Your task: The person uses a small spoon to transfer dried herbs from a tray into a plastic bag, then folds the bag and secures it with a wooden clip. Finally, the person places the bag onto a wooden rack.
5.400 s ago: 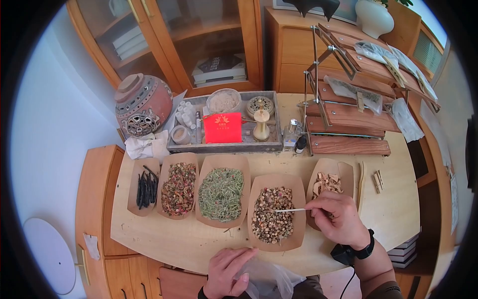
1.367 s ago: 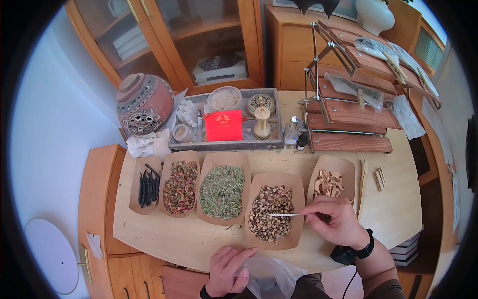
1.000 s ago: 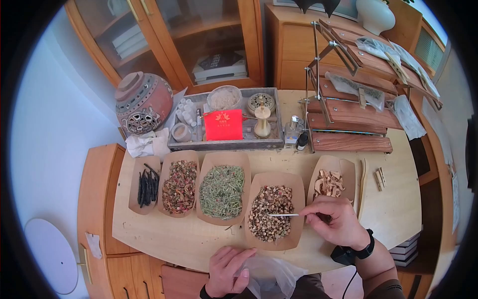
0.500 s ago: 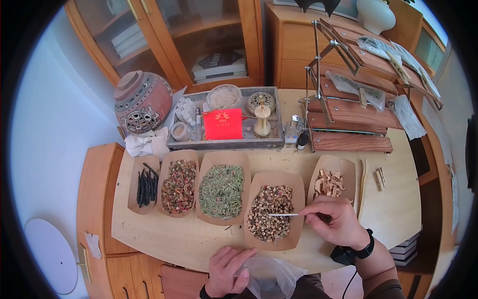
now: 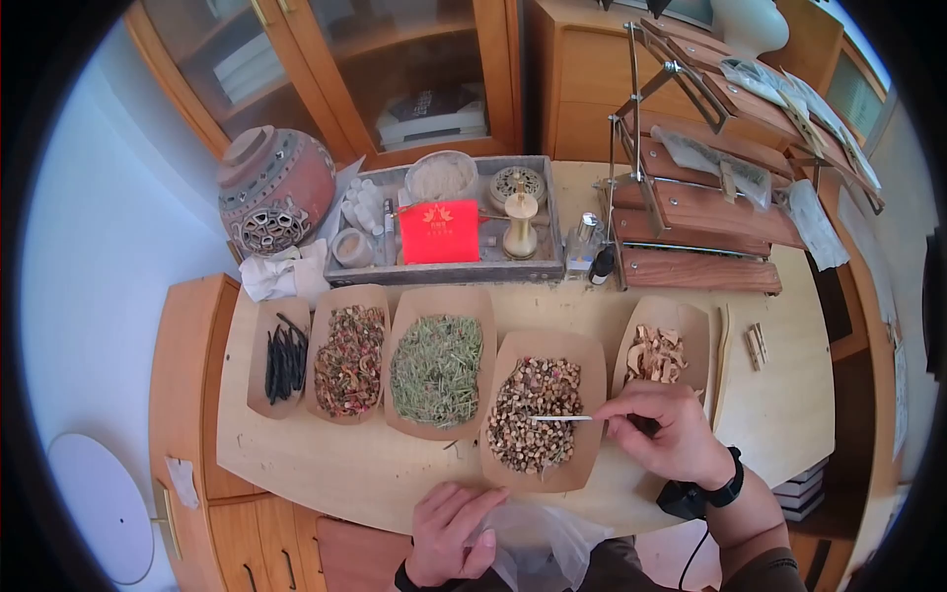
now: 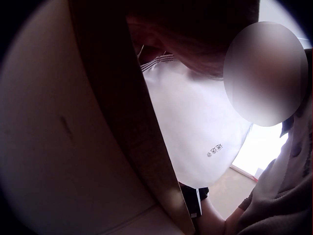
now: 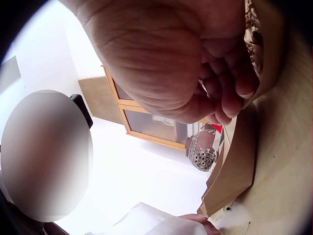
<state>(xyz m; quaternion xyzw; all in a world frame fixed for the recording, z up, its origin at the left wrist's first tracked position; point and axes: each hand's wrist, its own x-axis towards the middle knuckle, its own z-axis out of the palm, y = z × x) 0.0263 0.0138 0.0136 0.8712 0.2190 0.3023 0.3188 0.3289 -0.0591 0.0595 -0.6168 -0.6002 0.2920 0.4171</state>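
In the head view, the right hand pinches a thin white stick between thumb and forefinger. Its far end lies over the chopped brown pieces in a paper tray. The left hand holds a clear plastic bag at the table's front edge. The bag hangs below the table edge in the left wrist view, where the hand is dark at the top. The right wrist view shows the right hand with curled fingers beside the tray; the stick is hidden there.
Trays of dark pods, dried flowers and green herb stand left; wood chips lie right. Behind are a grey box, a pierced pot and a wooden rack. A black device stands near the right wrist.
The head view has tilted slightly, so the table and its trays sit higher in the frame. Both hands keep their holds, with little visible movement of the stick or bag.
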